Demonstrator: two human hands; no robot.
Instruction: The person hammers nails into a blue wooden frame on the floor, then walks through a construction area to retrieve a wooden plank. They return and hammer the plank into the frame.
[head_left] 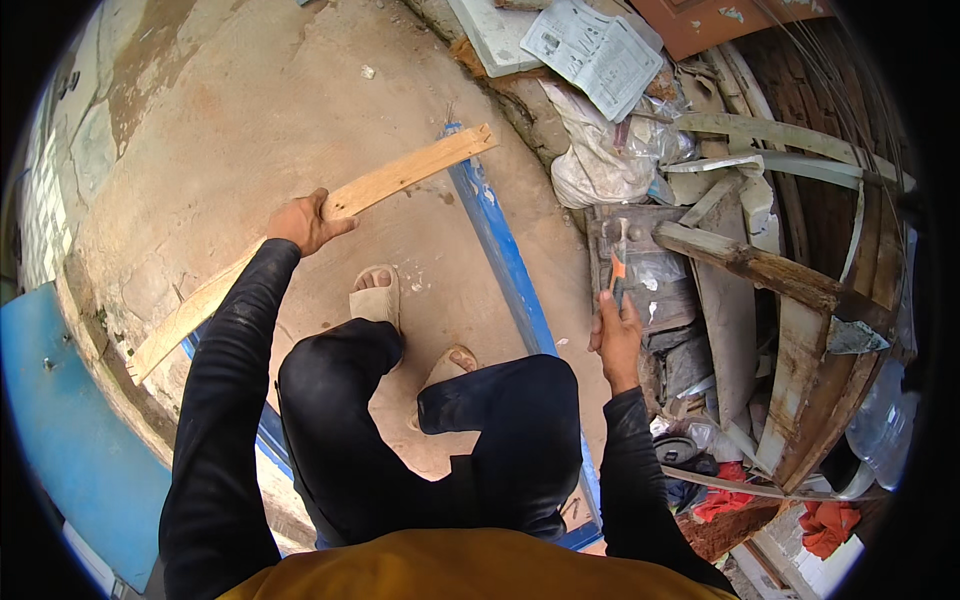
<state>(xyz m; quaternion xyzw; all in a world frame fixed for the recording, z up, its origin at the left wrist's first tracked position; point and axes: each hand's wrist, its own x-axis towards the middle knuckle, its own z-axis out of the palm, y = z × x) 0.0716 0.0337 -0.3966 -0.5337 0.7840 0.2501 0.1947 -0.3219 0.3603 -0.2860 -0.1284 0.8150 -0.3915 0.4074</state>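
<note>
My left hand (305,224) is closed around the middle of a long, pale wooden plank (410,172), thumb on the near side. The plank slants from lower left to upper right, its right end over the far end of a blue-painted bar (505,265). Thin nails seem to stick out near its ends. On the right, my right hand (617,340) grips a hammer (618,262) by its orange and dark handle, the metal head pointing away from me. The hammer is raised apart from the plank, in front of the scrap pile.
Another blue bar (270,435) runs by my left leg. Scrap wood (760,260), a white sack (600,165) and a newspaper (593,50) crowd the right side. At far left is a blue panel (70,385). My sandalled feet stand on the concrete floor (230,110) between the bars.
</note>
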